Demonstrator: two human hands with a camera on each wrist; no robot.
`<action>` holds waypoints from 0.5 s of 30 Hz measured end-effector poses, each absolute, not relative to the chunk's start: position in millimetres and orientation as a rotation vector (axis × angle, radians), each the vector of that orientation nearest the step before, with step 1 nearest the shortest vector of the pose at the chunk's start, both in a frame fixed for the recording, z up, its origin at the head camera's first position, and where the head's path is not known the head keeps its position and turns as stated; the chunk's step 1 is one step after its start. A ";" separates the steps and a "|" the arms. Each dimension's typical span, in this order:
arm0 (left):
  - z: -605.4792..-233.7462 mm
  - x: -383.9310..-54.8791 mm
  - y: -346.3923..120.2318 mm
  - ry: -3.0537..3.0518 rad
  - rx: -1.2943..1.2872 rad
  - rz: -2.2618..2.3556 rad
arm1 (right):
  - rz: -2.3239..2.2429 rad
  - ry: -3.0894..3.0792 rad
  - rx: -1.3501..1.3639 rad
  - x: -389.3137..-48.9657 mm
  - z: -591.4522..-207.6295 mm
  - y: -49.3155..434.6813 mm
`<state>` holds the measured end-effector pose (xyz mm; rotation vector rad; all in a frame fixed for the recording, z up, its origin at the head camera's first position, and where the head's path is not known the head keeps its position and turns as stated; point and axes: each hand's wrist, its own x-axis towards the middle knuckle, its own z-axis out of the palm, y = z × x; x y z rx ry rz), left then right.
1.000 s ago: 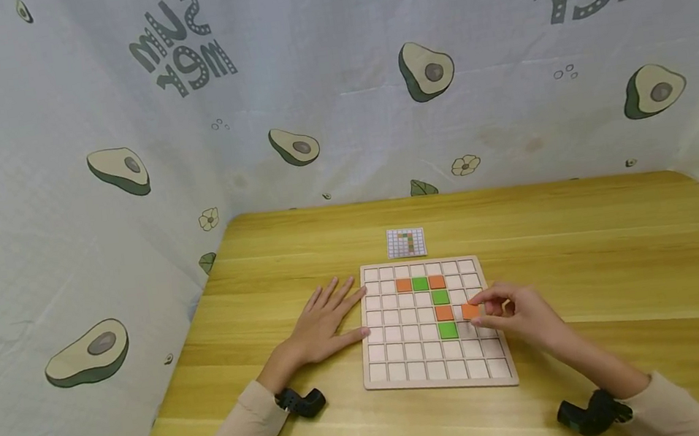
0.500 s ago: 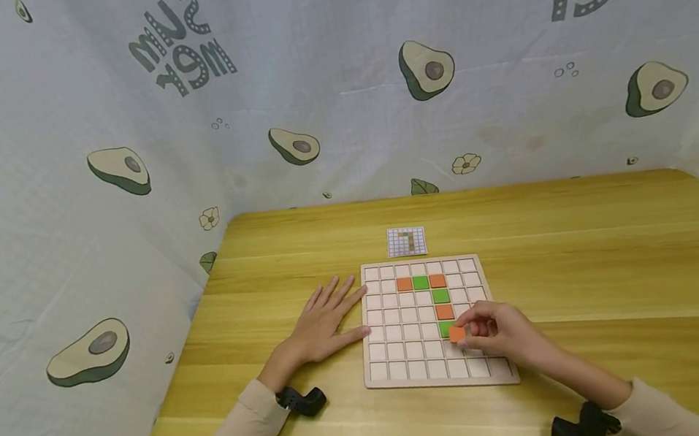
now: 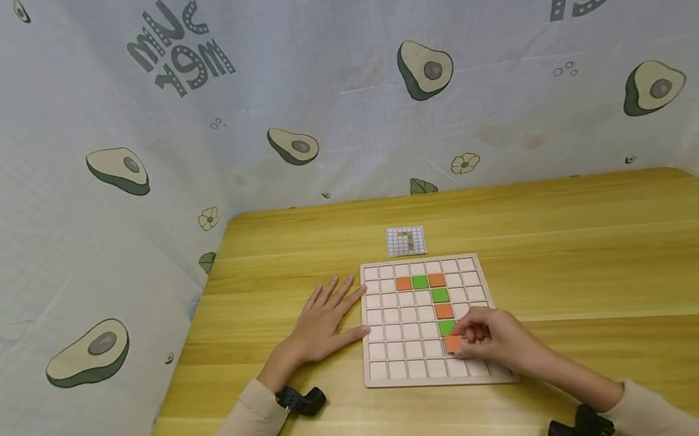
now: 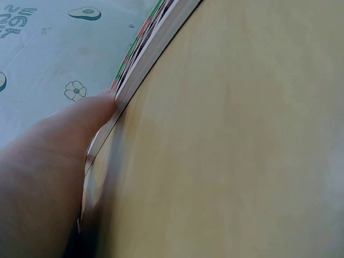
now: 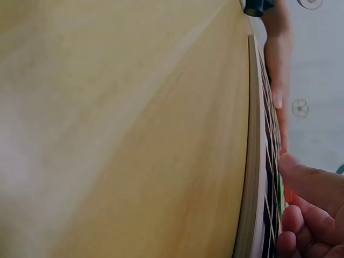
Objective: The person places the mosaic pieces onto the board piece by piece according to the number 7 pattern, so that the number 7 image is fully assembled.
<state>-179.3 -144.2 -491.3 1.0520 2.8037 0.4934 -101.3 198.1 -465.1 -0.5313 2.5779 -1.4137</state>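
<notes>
A square grid board (image 3: 405, 386) lies on the table, with orange and green square tiles set in some of its cells. They form a short row near the top and a column running down from its right end. My right hand (image 3: 494, 335) pinches an orange tile (image 3: 454, 343) between thumb and fingers, at the cell just below the lowest green tile (image 3: 446, 327). The right wrist view shows this orange tile (image 5: 288, 192) close over the board's surface. My left hand (image 3: 323, 328) lies flat with fingers spread, its thumb and a fingertip touching the board's left edge.
A small printed card (image 3: 405, 241) with a coloured grid pattern lies just beyond the board. The wooden table (image 3: 592, 245) reaches back to a hanging white cloth (image 3: 344, 123) printed with avocados. Each wrist wears a black camera (image 3: 581, 429).
My right hand has carried the orange tile left and toward me, from the board's right side to the cell below the lowest green tile. My left hand has stayed in place.
</notes>
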 end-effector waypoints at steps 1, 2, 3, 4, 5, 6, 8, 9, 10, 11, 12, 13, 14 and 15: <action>-491.5 -179.3 -144.4 2.805 1.050 0.489 | -1.406 2.582 -0.531 -101.3 -465.1 197.8; -491.8 -179.3 -144.4 2.805 1.050 0.487 | -1.396 2.587 -0.532 -101.4 -465.2 197.5; -491.9 -179.3 -144.5 2.805 1.047 0.485 | -1.389 2.590 -0.530 -101.4 -465.4 197.1; -492.2 -179.4 -144.6 2.806 1.049 0.486 | -1.382 2.593 -0.528 -101.5 -465.4 196.8; -492.3 -179.5 -144.6 2.807 1.052 0.488 | -1.380 2.592 -0.523 -101.5 -465.5 196.5; -492.5 -179.5 -144.6 2.808 1.050 0.484 | -1.378 2.592 -0.519 -101.4 -465.6 196.2; -492.9 -179.7 -144.7 2.809 1.051 0.485 | -1.374 2.599 -0.522 -101.2 -465.8 195.5; -493.1 -179.6 -144.8 2.811 1.056 0.489 | -1.376 2.600 -0.524 -101.0 -465.9 195.2; -493.2 -179.7 -144.8 2.813 1.057 0.490 | -1.375 2.605 -0.527 -100.9 -466.0 195.0; -493.3 -179.7 -144.8 2.814 1.057 0.486 | -1.376 2.608 -0.530 -100.8 -466.2 194.8; -493.5 -179.8 -144.9 2.816 1.057 0.481 | -1.373 2.613 -0.534 -100.8 -466.3 194.6; -493.6 -179.7 -144.9 2.818 1.061 0.483 | -1.372 2.615 -0.536 -100.8 -466.4 194.5; -493.7 -179.6 -144.8 2.820 1.065 0.485 | -1.373 2.615 -0.538 -100.8 -466.5 194.5; -493.6 -179.6 -144.7 2.820 1.066 0.488 | -1.373 2.615 -0.539 -100.8 -466.6 194.5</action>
